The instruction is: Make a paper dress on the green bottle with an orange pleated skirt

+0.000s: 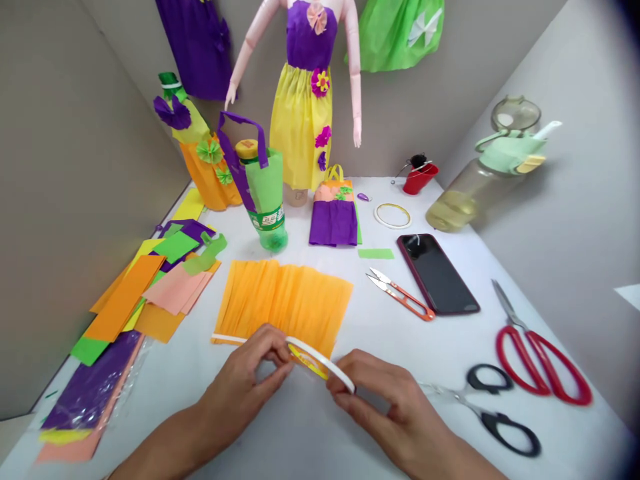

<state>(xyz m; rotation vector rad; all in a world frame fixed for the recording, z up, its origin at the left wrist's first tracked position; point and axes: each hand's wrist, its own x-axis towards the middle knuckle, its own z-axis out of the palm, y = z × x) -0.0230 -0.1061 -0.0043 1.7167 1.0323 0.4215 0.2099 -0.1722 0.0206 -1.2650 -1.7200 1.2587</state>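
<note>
Between both hands is a narrow roll of tape (315,355), white outside with a yellow inner ring, tilted above the table's front half. My left hand (250,370) pinches its left end between thumb and fingertips. The fingers of my right hand (377,400) are closed around its right end. Just beyond lies a gathered orange crepe paper piece (287,293) with folds running front to back. A white strip (229,339) runs along its near edge and passes behind my left hand; whether it joins the roll is hidden.
Paper pieces (125,293) pile at left. A bottle in a green holder (267,183), a doll in a paper dress (303,120) and a small paper bag (334,222) stand behind. Rightward lie snips (405,300), a phone (440,273), red scissors (537,353), black scissors (487,407) and a water bottle (465,190).
</note>
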